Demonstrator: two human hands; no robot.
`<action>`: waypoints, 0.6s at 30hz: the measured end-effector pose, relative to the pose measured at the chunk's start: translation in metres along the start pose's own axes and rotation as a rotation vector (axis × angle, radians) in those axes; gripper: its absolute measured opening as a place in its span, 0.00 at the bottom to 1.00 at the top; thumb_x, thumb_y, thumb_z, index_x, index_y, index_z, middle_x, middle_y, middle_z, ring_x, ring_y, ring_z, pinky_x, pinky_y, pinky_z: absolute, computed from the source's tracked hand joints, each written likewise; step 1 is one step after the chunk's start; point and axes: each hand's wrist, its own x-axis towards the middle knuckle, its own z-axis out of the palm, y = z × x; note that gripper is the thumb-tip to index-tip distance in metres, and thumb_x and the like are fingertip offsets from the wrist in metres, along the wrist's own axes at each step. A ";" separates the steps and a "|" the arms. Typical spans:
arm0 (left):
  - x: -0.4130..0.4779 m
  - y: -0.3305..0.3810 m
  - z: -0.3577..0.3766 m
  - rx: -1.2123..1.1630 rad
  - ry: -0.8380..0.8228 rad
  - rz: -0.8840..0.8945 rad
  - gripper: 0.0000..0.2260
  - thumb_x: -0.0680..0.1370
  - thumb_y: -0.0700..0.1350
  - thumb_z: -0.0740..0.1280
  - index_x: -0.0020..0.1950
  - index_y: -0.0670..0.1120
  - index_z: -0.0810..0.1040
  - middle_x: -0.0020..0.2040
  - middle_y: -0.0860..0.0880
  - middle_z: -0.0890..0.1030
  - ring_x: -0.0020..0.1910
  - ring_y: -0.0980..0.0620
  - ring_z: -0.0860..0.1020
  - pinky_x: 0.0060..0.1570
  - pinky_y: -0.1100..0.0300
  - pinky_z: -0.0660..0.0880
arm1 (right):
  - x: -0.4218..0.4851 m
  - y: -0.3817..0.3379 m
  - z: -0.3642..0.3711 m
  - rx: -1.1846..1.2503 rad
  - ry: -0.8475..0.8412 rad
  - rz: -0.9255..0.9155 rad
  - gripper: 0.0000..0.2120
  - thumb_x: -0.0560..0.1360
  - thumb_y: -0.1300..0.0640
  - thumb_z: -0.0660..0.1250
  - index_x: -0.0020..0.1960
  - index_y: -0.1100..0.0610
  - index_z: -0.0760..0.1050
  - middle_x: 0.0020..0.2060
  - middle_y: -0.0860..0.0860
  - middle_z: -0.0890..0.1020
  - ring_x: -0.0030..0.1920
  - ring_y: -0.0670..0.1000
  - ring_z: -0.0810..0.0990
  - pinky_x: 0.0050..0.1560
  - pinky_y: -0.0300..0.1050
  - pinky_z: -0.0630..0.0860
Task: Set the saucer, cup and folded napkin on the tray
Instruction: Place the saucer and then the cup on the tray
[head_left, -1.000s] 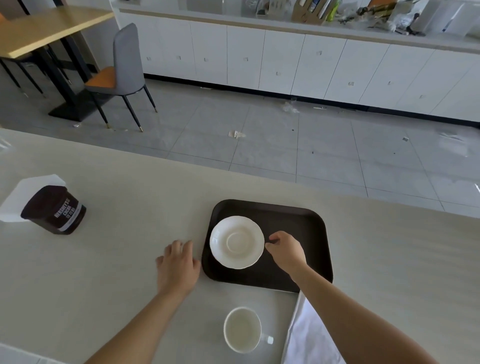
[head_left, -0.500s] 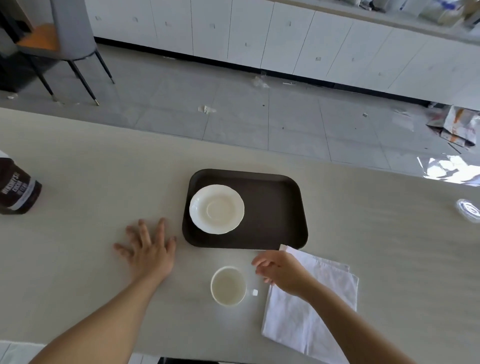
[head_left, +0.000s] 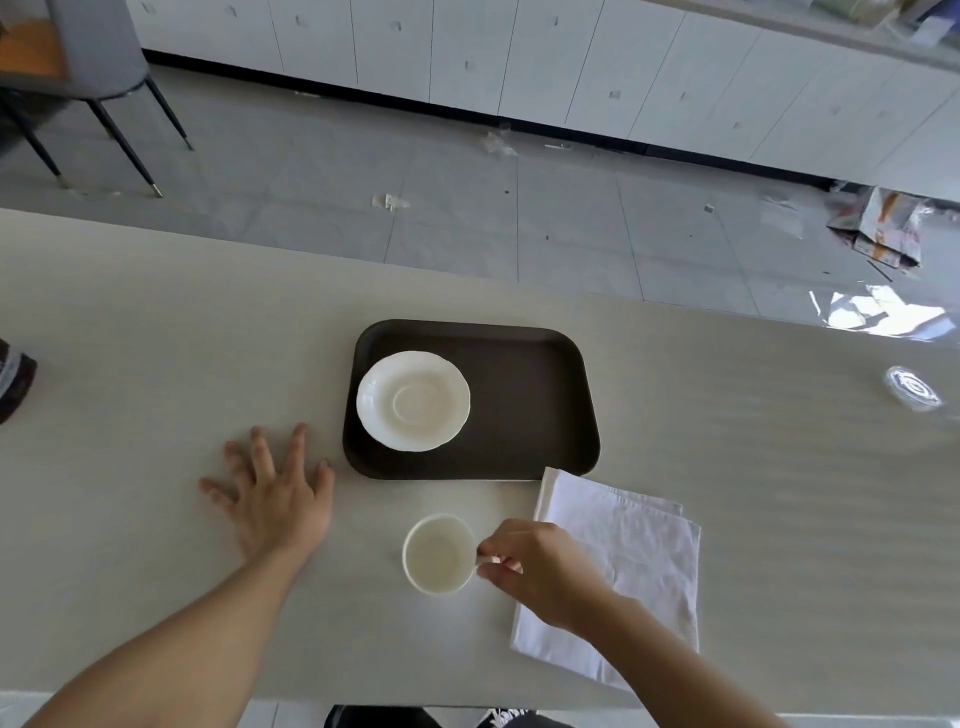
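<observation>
A dark brown tray (head_left: 530, 405) lies on the pale table, and a white saucer (head_left: 413, 400) rests on its left half. A white cup (head_left: 439, 555) stands upright on the table just in front of the tray. My right hand (head_left: 540, 569) pinches the cup's handle from the right, with the cup still on the table. To the right of the cup lies a folded white napkin (head_left: 628, 561), partly under my right forearm. My left hand (head_left: 270, 493) rests flat on the table left of the tray, fingers spread, holding nothing.
A dark brown container (head_left: 13, 382) sits at the table's left edge. A clear plastic lid (head_left: 911, 387) lies far right on the table. Beyond the table's far edge are the floor, a chair (head_left: 88, 62) and white cabinets.
My right hand left the saucer on the tray, came back toward me and closed on the cup's handle. My left hand spread flat and stayed beside the tray.
</observation>
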 end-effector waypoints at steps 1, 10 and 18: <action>0.000 0.000 0.000 0.001 0.002 0.000 0.26 0.78 0.61 0.55 0.76 0.60 0.58 0.79 0.43 0.56 0.78 0.37 0.48 0.70 0.29 0.44 | -0.001 0.000 0.001 0.005 0.030 -0.008 0.07 0.76 0.53 0.70 0.52 0.52 0.84 0.45 0.49 0.84 0.39 0.48 0.81 0.42 0.40 0.77; 0.001 0.000 -0.001 0.018 0.012 0.003 0.26 0.78 0.60 0.55 0.75 0.60 0.59 0.78 0.42 0.57 0.77 0.37 0.49 0.70 0.29 0.46 | 0.012 0.020 -0.023 0.071 0.353 0.090 0.04 0.73 0.59 0.74 0.48 0.57 0.85 0.43 0.48 0.84 0.39 0.44 0.80 0.42 0.37 0.78; -0.001 0.001 -0.003 0.000 0.028 0.006 0.25 0.78 0.59 0.57 0.75 0.59 0.60 0.78 0.42 0.58 0.77 0.37 0.50 0.70 0.29 0.46 | 0.066 0.049 -0.056 0.120 0.560 0.353 0.05 0.75 0.56 0.73 0.48 0.56 0.85 0.42 0.49 0.84 0.39 0.48 0.80 0.38 0.31 0.71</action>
